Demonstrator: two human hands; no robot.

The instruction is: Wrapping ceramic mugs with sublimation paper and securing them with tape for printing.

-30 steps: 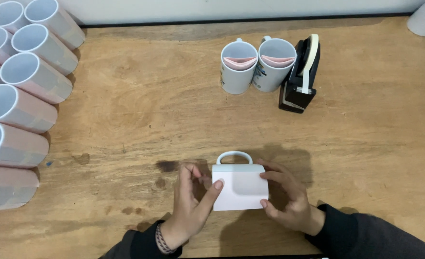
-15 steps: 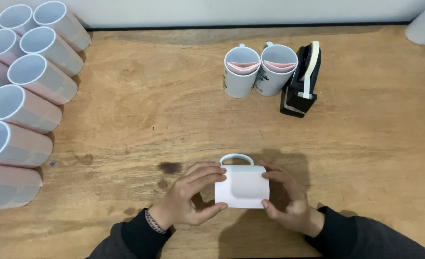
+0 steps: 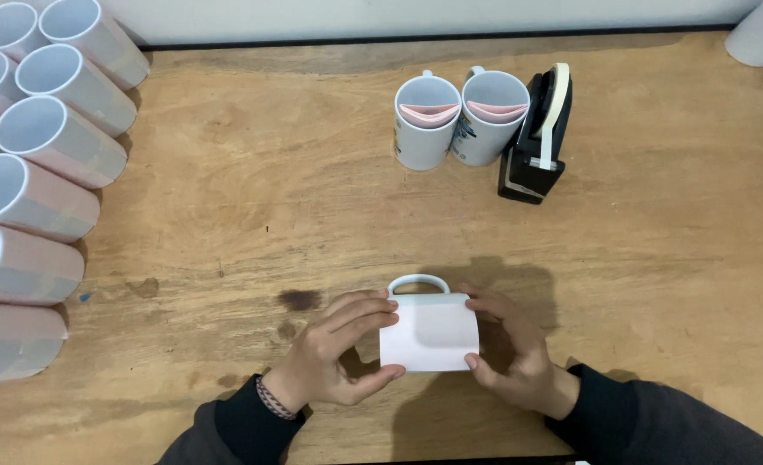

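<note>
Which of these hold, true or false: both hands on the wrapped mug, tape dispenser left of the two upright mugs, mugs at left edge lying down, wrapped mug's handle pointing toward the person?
1. Both hands, left hand and right hand, grip the white paper-wrapped mug. True.
2. The black tape dispenser sits left of the two upright white mugs. False: it sits to their right.
3. The pink-wrapped mugs at the left edge lie on their sides. True.
4. The wrapped mug's handle points toward the person. False: it points away.
</note>
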